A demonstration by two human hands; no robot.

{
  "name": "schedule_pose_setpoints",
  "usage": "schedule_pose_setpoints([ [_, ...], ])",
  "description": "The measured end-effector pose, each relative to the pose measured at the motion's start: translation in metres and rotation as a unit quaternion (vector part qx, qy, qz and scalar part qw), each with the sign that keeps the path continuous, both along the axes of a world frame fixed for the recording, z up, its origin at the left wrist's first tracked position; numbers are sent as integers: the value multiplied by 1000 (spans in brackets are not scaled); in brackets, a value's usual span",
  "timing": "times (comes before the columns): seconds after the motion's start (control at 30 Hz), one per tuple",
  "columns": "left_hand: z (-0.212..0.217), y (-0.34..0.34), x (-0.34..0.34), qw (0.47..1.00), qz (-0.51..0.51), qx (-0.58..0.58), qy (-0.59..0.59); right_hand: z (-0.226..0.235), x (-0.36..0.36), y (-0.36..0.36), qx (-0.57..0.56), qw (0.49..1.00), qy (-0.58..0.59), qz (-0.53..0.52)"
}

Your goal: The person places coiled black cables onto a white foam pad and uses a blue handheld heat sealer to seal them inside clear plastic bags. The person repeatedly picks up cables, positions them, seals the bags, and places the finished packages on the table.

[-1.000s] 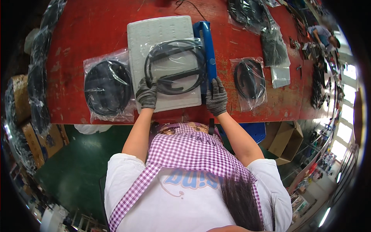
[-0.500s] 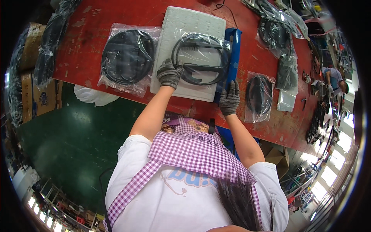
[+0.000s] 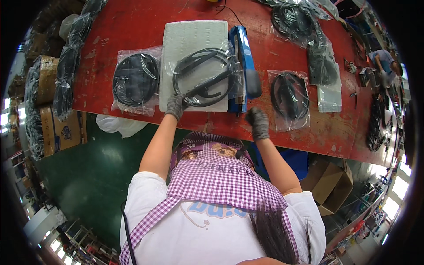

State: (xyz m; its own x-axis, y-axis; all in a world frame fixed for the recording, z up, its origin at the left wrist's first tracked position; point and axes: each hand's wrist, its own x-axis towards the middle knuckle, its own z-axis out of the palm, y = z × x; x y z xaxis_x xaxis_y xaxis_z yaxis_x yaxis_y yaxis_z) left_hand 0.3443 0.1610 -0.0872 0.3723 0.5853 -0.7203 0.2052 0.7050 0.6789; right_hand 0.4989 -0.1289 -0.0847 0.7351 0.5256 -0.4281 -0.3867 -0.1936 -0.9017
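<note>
A clear plastic bag with a coiled black cable and straight black pieces inside lies over a white foam board. My left hand, in a grey knit glove, pinches the bag's near left edge. Right of the board stands a long blue bag sealer with a black handle; the bag's right end reaches it. My gloved right hand hovers near the sealer's front end, apart from the handle. Its fingers are curled, with nothing seen in them.
Bagged black coils lie to the left and right on the red table. More bagged parts are piled at the far right. A cardboard box sits below the table edge. Another person works at far right.
My right hand has come off the sealer's near end, and the black handle now shows. The bag has shifted nearer me on the board, its straight pieces now slanted. My view has shifted too.
</note>
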Motion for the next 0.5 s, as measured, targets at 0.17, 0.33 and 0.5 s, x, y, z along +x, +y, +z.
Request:
schedule_pose_setpoints([
  [0.17, 6, -26, -12, 977, 94, -181, -60, 13, -69, 31, 39, 986, 96, 130],
  [0.33, 31, -31, 10, 972, 16, -227, -60, -58, -51, 88, 87, 991, 69, 77],
  [0.5, 44, -25, -1, 983, -109, -125, -82, 19, -46, 129, 64, 950, 289, -100],
])
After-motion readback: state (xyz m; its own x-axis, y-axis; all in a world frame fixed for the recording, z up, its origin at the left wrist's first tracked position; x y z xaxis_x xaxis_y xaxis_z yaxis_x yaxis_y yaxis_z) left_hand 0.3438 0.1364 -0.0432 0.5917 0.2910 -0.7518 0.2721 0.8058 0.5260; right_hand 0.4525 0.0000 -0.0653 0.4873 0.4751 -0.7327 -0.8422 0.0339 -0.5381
